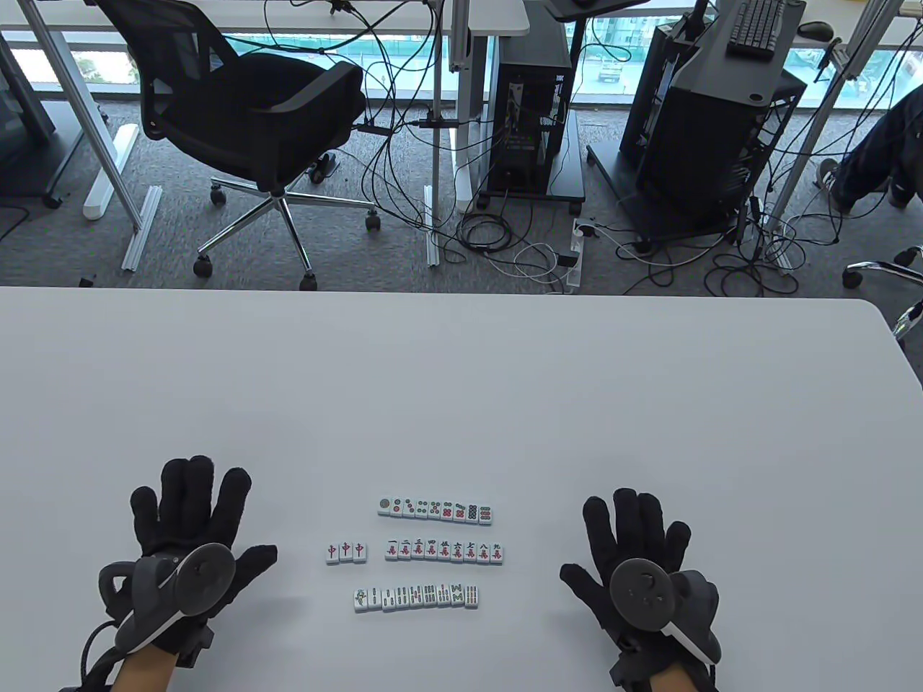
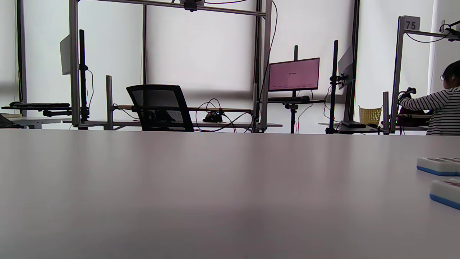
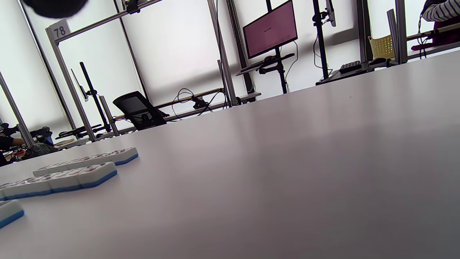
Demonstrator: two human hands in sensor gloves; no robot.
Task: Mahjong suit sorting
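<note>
Both hands flat and spread on the desk (image 1: 461,375) near its front edge, left hand (image 1: 189,548), right hand (image 1: 638,559), holding nothing, between them mahjong tiles (image 1: 433,553) in seemingly four sorted rows.

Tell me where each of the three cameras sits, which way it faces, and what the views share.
Table view: above the person, looking down at the white table; shows the left hand and right hand lying flat either side of the tile rows.
Left wrist view: low at table level, facing across the table to a chair and monitor; no hand shows.
Right wrist view: low and tilted, facing likewise; a dark glove tip shows at the top-left corner.
Shared: both wrist views catch the tiles' blue-backed edges.
</note>
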